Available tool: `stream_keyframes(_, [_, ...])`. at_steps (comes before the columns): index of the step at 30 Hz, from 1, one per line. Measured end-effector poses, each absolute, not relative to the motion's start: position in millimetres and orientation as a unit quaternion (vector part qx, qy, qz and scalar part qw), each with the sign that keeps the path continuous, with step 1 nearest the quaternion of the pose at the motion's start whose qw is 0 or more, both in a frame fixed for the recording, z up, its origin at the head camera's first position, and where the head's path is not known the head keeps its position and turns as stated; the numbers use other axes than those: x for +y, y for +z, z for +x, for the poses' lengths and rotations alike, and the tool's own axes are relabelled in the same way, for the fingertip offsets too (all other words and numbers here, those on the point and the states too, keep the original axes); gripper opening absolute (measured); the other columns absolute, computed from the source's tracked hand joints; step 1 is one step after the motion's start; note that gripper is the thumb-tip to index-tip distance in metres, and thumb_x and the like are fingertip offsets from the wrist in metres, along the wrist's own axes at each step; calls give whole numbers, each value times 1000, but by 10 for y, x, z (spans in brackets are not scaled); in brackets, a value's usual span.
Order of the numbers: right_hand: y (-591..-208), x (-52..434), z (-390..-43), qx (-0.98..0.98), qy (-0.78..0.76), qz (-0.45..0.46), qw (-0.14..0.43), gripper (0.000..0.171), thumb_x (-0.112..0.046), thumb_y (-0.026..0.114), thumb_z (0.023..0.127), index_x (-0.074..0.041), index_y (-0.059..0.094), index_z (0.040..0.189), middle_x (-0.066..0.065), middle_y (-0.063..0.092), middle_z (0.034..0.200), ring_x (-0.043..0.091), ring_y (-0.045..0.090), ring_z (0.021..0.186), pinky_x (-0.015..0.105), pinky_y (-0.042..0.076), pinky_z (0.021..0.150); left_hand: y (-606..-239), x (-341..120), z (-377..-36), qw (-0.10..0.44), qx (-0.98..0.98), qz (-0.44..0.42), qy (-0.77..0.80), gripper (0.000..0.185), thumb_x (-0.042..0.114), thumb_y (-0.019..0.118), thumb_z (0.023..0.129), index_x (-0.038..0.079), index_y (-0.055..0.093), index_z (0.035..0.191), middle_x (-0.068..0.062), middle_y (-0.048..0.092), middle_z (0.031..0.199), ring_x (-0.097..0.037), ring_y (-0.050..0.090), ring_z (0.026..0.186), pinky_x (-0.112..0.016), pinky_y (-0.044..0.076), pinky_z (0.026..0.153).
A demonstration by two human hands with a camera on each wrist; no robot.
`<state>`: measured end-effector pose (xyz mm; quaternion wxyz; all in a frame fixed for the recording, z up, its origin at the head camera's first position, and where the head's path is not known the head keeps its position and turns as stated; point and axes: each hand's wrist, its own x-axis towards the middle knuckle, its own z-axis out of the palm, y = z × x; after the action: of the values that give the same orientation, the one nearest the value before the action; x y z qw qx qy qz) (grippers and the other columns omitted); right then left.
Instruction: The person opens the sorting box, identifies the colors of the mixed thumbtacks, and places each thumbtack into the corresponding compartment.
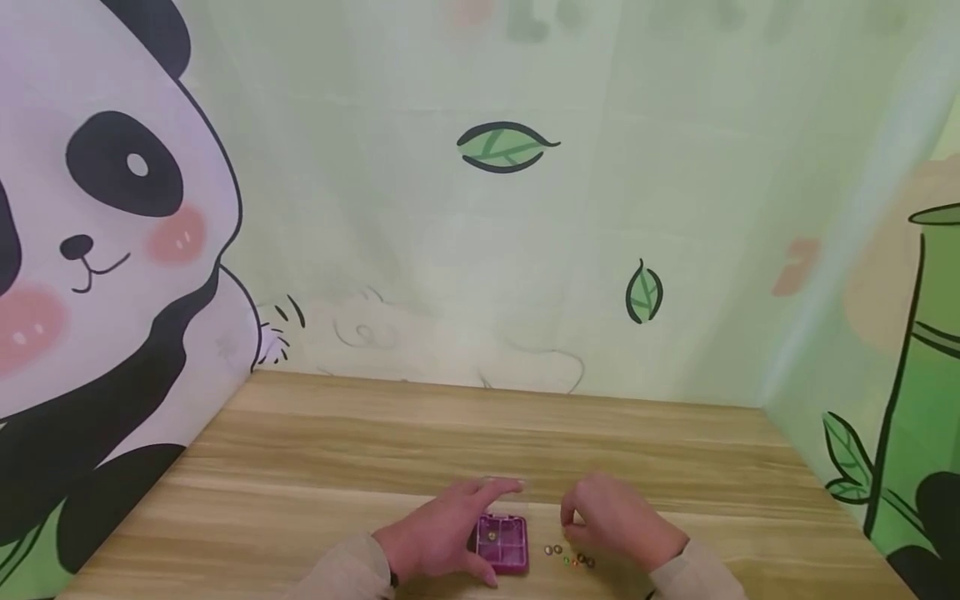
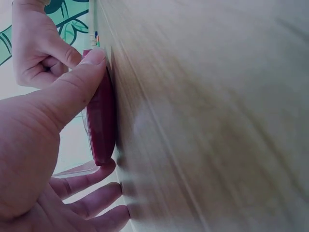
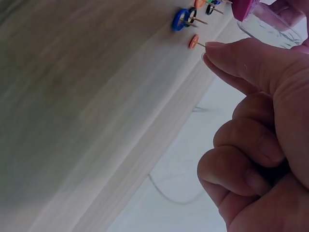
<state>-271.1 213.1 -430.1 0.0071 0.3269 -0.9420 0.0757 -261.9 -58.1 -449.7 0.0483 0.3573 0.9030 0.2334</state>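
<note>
A small purple box (image 1: 514,555) with several compartments lies on the table, its clear lid (image 1: 513,500) raised at the back. My left hand (image 1: 438,533) holds the box, thumb at the front edge and fingers at the far end, as the left wrist view shows. One thumbtack (image 1: 492,536) sits in the back left compartment. Right of the box, my right hand (image 1: 618,521) pinches an orange thumbtack (image 3: 194,41) by its pin between thumb and index fingertip, head turned away from the hand. Its other fingers are curled in. Loose thumbtacks (image 3: 178,20) lie close by, points up.
The wooden table (image 1: 420,433) runs back to a pale green printed backdrop (image 1: 375,208). A panda picture (image 1: 202,183) covers the left wall, and bamboo (image 1: 926,400) is printed on the right one.
</note>
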Motion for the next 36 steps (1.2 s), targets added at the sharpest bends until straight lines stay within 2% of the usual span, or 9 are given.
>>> stream_keyframes(11, [-4373, 2154, -2679, -932, 86, 348, 46, 13, -10, 76, 78, -20, 73, 71, -13, 66, 70, -1, 52, 65, 20, 48, 60, -4522, -585, -2619, 54, 905, 350, 237, 109, 51, 89, 68, 40, 29, 157, -10, 48, 155, -34, 51, 138, -54, 49, 110])
stream_keyframes(17, [-4390, 2167, -2724, -937, 129, 324, 11, 13, -19, 67, 97, -19, 71, 85, -15, 57, 70, -1, 42, 60, 21, 41, 56, -4519, -588, -2619, 54, 905, 352, 234, 109, 51, 89, 68, 40, 27, 158, -9, 46, 157, -35, 50, 138, -55, 48, 110])
stream_keyframes(19, [-4388, 2163, -2738, -936, 144, 322, 0, 13, -21, 65, 100, -19, 70, 89, -15, 53, 68, -1, 38, 57, 20, 39, 54, -4521, -589, -2622, 53, 904, 354, 232, 109, 51, 89, 68, 40, 27, 158, -9, 45, 158, -35, 50, 139, -55, 48, 110])
stream_keyframes(28, [-4318, 2122, -2686, -911, 282, 293, -61, 23, -36, 51, 107, -19, 62, 98, -13, 39, 65, 0, 35, 57, 19, 34, 52, -4534, -586, -2630, 45, 904, 358, 230, 110, 50, 89, 69, 36, 27, 159, -9, 45, 158, -35, 50, 140, -56, 48, 110])
stream_keyframes(33, [-4291, 2080, -2646, -887, 348, 298, -60, 28, -40, 48, 108, -17, 62, 102, -12, 42, 72, 0, 36, 62, 19, 39, 56, -4532, -589, -2620, 43, 903, 359, 231, 110, 50, 89, 69, 35, 28, 159, -9, 46, 157, -35, 50, 139, -55, 48, 111])
stream_keyframes(36, [-4289, 2049, -2630, -860, 404, 306, -65, 25, -36, 47, 109, -16, 60, 101, -10, 42, 69, -1, 37, 59, 18, 39, 53, -4530, -589, -2617, 41, 904, 359, 231, 109, 50, 89, 68, 34, 29, 158, -8, 47, 157, -33, 50, 139, -54, 48, 111])
